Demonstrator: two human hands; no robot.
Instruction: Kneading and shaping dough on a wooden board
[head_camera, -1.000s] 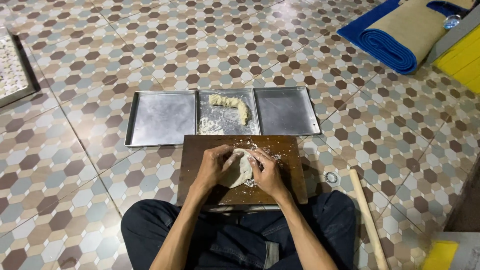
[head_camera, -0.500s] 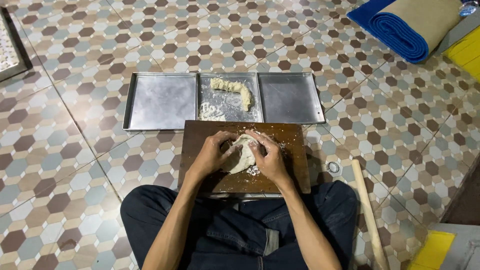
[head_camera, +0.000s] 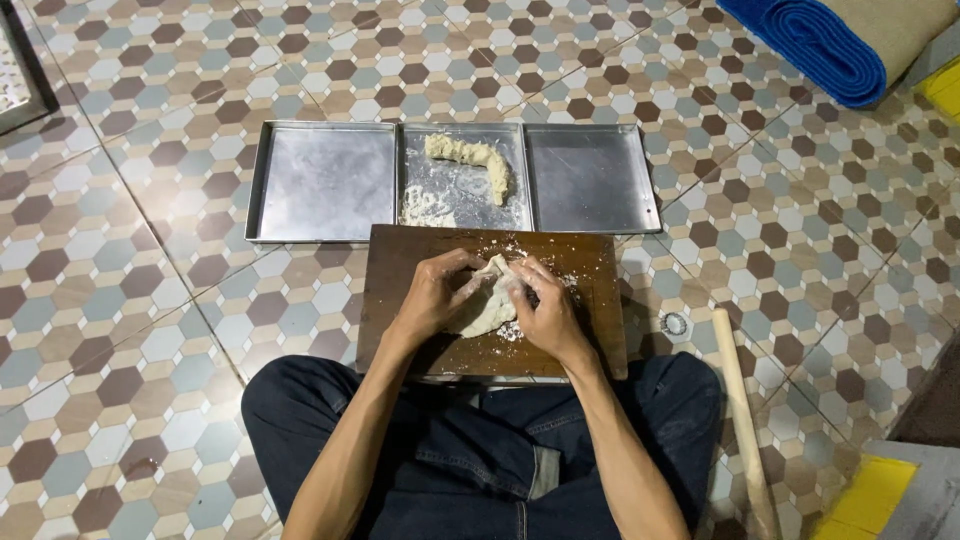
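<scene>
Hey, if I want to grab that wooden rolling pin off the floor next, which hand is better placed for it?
Probably the right hand. The rolling pin lies on the tiles on your right, beside the board; the left hand would have to cross over the dough.

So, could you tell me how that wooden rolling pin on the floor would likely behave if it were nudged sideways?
The rolling pin looks like a plain round wooden rod lying flat on smooth floor tiles, so it would probably roll readily. It appears rigid, unlikely to bend. Nothing rests against it; the small metal ring lies apart, so little would stop it.
</scene>
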